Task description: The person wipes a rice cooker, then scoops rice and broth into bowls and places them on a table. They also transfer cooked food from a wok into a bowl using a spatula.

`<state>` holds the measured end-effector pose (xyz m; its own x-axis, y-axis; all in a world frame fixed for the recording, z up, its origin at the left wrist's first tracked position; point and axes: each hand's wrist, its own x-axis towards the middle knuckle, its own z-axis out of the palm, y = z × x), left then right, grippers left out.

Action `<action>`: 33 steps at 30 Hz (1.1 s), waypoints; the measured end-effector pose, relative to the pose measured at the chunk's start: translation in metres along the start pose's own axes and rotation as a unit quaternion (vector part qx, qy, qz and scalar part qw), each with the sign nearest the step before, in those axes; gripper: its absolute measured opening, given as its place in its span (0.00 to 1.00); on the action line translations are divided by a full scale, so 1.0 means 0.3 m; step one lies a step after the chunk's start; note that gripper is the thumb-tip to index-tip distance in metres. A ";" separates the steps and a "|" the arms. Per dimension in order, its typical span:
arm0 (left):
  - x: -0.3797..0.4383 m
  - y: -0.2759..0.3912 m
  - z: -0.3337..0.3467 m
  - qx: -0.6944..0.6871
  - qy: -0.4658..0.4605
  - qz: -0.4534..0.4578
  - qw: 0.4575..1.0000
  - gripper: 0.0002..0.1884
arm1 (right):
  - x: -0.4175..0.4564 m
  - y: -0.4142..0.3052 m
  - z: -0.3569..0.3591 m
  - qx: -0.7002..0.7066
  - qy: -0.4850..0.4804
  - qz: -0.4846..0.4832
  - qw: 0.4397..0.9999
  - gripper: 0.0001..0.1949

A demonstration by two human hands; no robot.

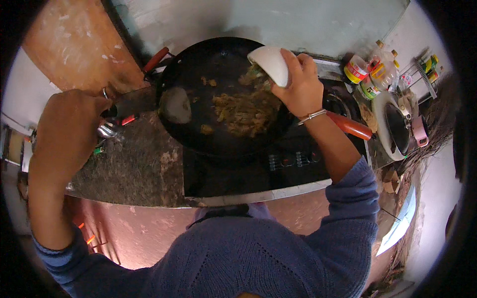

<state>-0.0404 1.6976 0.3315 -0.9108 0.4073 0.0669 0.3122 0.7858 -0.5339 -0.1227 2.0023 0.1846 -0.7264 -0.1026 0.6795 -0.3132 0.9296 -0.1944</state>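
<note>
My right hand (pixel 303 85) grips a white bowl (pixel 272 65), tilted over the right side of a large black wok (pixel 212 74). Greenish food shows at the bowl's lowered rim. Below it, a heap of cooked, shredded-looking food (pixel 246 111) lies in the wok, with small bits apart from it. At the left, my left hand (pixel 69 126) is closed on the dark handle end of a spatula, a metal hanging loop beside the fingers. The spatula's grey blade (pixel 177 105) rests inside the wok's left side.
The wok stands on a black cooktop (pixel 238 177) and has a red-brown handle (pixel 352 126). Plastic bottles (pixel 384 70) and a lidded pan (pixel 397 128) are at the right. A red lighter-like object (pixel 129 119) lies on the worn counter (pixel 130 167).
</note>
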 end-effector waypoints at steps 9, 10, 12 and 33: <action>0.089 0.062 0.125 -0.268 -0.056 0.094 0.957 0.14 | 0.046 0.098 0.004 0.351 0.074 0.307 0.881 0.29; 0.099 0.077 0.149 -0.270 -0.050 0.080 0.958 0.14 | 0.045 0.096 -0.022 0.403 0.048 0.360 0.840 0.29; 0.122 0.100 0.173 -0.273 -0.041 0.052 0.960 0.14 | 0.043 0.124 -0.049 0.524 0.024 0.421 0.740 0.27; 0.146 0.122 0.308 -0.375 -0.057 -0.019 0.925 0.13 | -0.024 0.113 -0.187 0.602 -0.017 0.421 0.678 0.26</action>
<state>-0.0937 1.7012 0.2370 -0.9340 0.3550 -0.0394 0.3402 0.9177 0.2054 -0.0937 2.0544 0.2128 -0.9651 0.2582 -0.0431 -0.0369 -0.2972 -0.9541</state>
